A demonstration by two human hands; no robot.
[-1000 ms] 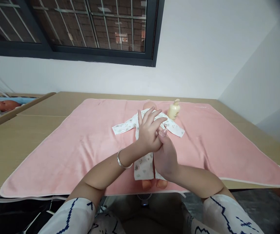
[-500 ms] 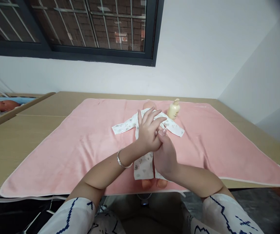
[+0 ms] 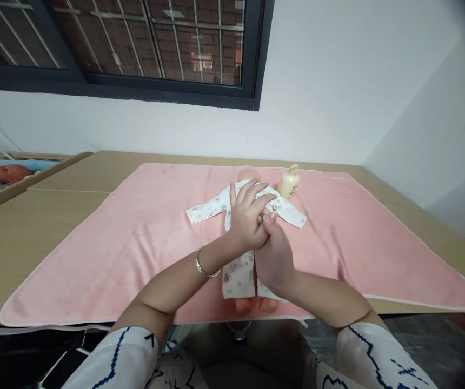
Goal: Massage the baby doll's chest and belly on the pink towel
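Note:
A baby doll (image 3: 238,270) in a white printed onesie lies on its back on a pink towel (image 3: 135,243), head toward the wall and bare feet at the near edge. Both my hands hover over the doll's body, pressed palm to palm. My left hand (image 3: 246,221), with a silver bracelet on its wrist, lies on top with fingers stretched and spread, holding nothing. My right hand (image 3: 275,259) is beneath it, its fingertips showing past the left palm, flat against it and holding nothing.
A small cream pump bottle (image 3: 289,182) stands on the towel just right of the doll's head. The towel covers a wooden table (image 3: 33,227) against a white wall. At far left a second doll (image 3: 1,174) lies in a wooden-edged cot. A barred window is above.
Almost nothing differs: my hands stay pressed together over the doll, with only slight shifts of the fingers.

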